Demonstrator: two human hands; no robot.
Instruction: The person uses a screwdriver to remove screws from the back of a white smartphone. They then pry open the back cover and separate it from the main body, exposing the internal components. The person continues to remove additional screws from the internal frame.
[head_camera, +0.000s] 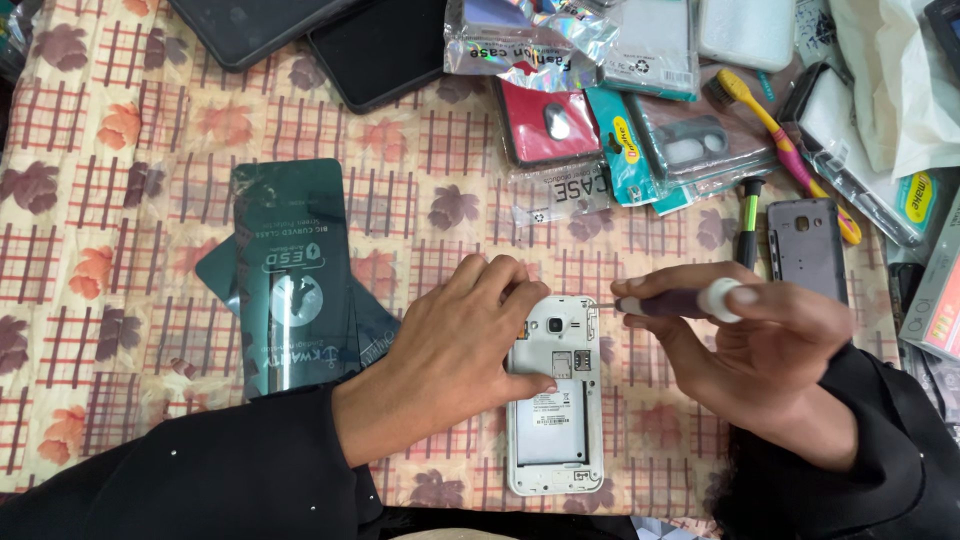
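A white phone (555, 400) with its back taken off lies flat on the checked cloth (130, 130) with flowers on it, near the bottom middle of the view. The left hand (455, 345) lies on the phone's left side and holds it down, with the fingers bent over the top left corner, so that corner is hidden. The right hand (760, 345) is closed around a small screwdriver (670, 302) with a dark handle and a white end cap. The thin metal tip points left and reaches the phone's top right corner, but it is so small that it is hard to see if it sits in a screw. Both arms wear black sleeves, and these run off the bottom edge. To the left of the left hand lie dark green flat packets (290, 270), and the lower one is mostly covered. A grey phone back cover (806, 248) lies near the right hand. Behind it are a yellow and pink toothbrush (780, 135), a red phone case (550, 122) in a clear bag, and more packets that pile up and hide each other. Two dark tablets (385, 45) are cut off at the top.
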